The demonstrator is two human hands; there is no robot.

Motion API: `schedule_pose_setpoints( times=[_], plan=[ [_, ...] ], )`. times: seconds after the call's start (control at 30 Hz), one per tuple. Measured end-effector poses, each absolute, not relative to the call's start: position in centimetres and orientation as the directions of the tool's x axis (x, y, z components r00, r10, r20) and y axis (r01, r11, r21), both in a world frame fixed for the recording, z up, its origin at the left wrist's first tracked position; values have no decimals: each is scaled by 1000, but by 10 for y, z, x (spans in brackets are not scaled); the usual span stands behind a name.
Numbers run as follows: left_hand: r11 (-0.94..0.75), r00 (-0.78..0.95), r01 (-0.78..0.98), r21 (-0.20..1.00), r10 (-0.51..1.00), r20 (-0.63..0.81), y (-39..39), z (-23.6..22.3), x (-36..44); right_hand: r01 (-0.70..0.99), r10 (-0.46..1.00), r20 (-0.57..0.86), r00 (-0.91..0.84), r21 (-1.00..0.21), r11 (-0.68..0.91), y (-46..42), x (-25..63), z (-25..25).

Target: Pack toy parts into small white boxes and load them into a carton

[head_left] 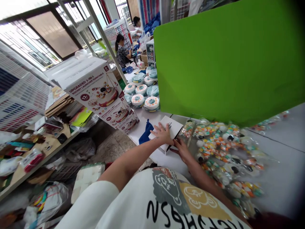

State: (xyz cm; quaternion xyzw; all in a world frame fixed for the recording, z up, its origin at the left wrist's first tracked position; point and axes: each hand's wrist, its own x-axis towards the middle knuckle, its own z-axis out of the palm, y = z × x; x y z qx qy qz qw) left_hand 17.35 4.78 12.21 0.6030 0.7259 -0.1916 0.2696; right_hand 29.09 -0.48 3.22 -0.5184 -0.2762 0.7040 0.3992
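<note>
A small white cardboard box [172,126] lies on the white table [281,178] near its left edge. My left hand [162,133] lies flat on top of the box, fingers spread. Against the box's near side rests my right hand [183,149], its fingers bent at the box's lower edge; whether they grip it is unclear. Just right of the hands spreads a heap of small clear bags with colourful toy pieces [224,149].
A green board [226,57] stands behind the heap. A printed toy carton [102,95] lies tilted to the left, wrapped round toys [143,95] beyond it. A blue cloth [145,133] lies beside the box. Cluttered shelves [35,149] stand left. People work far back [122,54].
</note>
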Motion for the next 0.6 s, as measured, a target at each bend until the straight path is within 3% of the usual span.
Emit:
schedule_pose_setpoints(
  times=[0.13,0.37,0.47,0.6],
  plan=[
    [186,-112,979,80,830,-547,40,120,170,-261,853,-503,-141,-812,-522,-6,291,29],
    [216,-88,964,157,812,-578,49,141,168,-255,875,-460,-150,-837,-484,-10,288,34],
    [271,7,880,391,814,-581,59,156,154,-240,876,-460,-147,-842,-483,-11,290,32],
    [363,325,521,773,753,-572,69,182,103,-212,855,-509,-101,-829,-518,-11,296,27]
  ],
)
